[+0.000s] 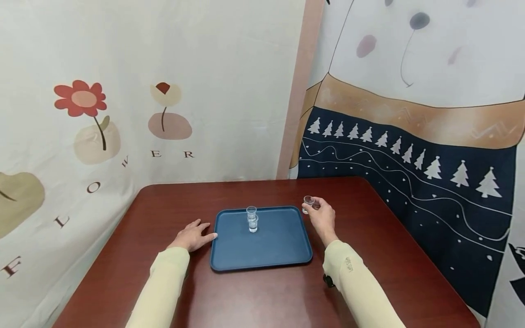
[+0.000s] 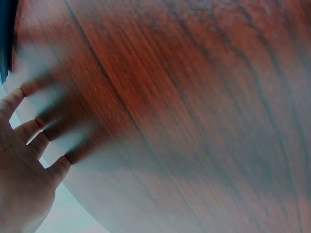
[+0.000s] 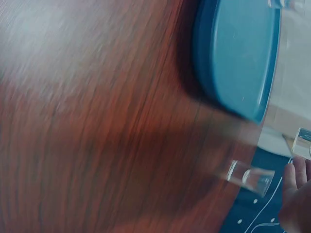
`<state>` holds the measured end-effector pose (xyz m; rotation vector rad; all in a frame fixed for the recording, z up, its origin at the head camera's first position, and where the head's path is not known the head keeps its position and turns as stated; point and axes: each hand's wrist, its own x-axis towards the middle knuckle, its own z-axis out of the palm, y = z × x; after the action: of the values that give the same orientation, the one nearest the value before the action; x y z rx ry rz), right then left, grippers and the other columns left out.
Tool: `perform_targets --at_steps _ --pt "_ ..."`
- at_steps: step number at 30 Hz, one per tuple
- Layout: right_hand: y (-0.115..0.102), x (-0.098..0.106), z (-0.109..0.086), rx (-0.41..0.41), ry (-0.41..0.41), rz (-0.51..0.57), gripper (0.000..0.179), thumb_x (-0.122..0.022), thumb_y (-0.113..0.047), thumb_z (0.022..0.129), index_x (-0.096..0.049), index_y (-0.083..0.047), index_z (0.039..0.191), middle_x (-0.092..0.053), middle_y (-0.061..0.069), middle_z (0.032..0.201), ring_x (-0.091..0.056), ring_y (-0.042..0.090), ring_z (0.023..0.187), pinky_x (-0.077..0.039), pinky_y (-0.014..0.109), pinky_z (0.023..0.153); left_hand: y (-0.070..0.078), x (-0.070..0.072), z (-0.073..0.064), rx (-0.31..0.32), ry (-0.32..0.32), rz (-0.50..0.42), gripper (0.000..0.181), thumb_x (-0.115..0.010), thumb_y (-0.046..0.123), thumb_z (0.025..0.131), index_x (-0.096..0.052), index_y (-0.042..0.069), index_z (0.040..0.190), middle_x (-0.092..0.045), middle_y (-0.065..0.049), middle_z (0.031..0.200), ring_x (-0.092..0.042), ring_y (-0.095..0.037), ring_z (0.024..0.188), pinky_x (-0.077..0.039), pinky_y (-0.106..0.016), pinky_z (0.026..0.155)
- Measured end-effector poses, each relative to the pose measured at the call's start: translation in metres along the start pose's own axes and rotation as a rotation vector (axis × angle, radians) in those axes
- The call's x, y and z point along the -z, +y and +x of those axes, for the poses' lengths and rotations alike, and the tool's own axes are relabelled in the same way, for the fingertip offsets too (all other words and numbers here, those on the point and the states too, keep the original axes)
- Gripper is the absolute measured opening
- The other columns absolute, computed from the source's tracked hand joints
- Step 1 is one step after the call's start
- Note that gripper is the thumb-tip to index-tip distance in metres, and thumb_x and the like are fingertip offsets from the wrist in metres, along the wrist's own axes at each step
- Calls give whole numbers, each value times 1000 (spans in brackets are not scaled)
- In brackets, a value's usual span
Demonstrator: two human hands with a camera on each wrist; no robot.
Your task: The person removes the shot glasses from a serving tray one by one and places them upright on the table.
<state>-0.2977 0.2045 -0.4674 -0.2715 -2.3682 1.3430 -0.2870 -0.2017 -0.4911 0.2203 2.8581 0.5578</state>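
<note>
A blue tray (image 1: 279,248) lies on the table, with two small clear shot glasses toward its back: a rear glass (image 1: 251,210) and a front glass (image 1: 253,224) that overlap in the head view. My right hand (image 1: 323,218) pinches a clear shot glass (image 1: 309,200) just past the tray's right edge; this held glass (image 3: 303,143) is cut off by the frame in the right wrist view. Another shot glass (image 3: 250,177) stands on the table there, below it in the picture. My left hand (image 1: 192,237) spreads its fingers at the tray's left edge, the thumb touching the rim.
The dark red-brown wooden table (image 1: 258,300) has rounded back corners. A white cloth (image 1: 229,91) with printed flowers hangs behind it. On the right hangs a dark blue cloth (image 1: 410,205) with white trees.
</note>
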Motion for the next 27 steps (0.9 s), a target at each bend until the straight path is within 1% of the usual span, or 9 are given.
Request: perform_targets --at_steps 3,7,11,15,20,27 --pt "6 4 2 -22 14 -7 40 -78 -27 87 -68 -4 119 -71 16 110 -68 28 102 -54 42 86 -3 1 0 6 -3 1 77 -55 55 96 -43 1 149 -24 -34 155 -20 -52 141 -21 -68 110" --pt "13 11 4 -43 10 -16 43 -76 -28 88 -67 -3 122 -69 18 114 -66 30 106 -53 44 89 -5 1 1 9 3 10 76 -55 54 97 -42 1 149 -23 -34 155 -20 -52 142 -21 -67 110" --pt "23 21 4 -70 6 -43 45 -75 -29 90 -65 -2 124 -68 20 116 -62 33 108 -50 46 92 -3 -1 4 8 0 10 76 -54 55 97 -41 1 150 -23 -33 155 -19 -52 143 -20 -67 111" --pt "35 27 4 -91 15 -69 45 -74 -29 90 -64 -1 124 -67 22 116 -61 35 107 -50 48 91 0 -5 3 5 -10 0 75 -54 54 97 -41 1 150 -23 -33 155 -19 -51 143 -19 -67 111" --pt "47 29 4 -103 0 -80 44 -73 -29 91 -64 -1 124 -67 22 118 -60 37 109 -47 50 94 2 -5 1 9 -7 6 72 -54 51 98 -42 2 149 -24 -33 155 -20 -51 143 -19 -67 111" --pt "52 24 1 -114 -11 -100 44 -73 -28 91 -64 0 124 -66 23 118 -59 37 111 -44 51 97 2 -1 -1 8 -13 9 72 -54 51 98 -42 2 150 -24 -33 155 -20 -51 143 -19 -67 111"
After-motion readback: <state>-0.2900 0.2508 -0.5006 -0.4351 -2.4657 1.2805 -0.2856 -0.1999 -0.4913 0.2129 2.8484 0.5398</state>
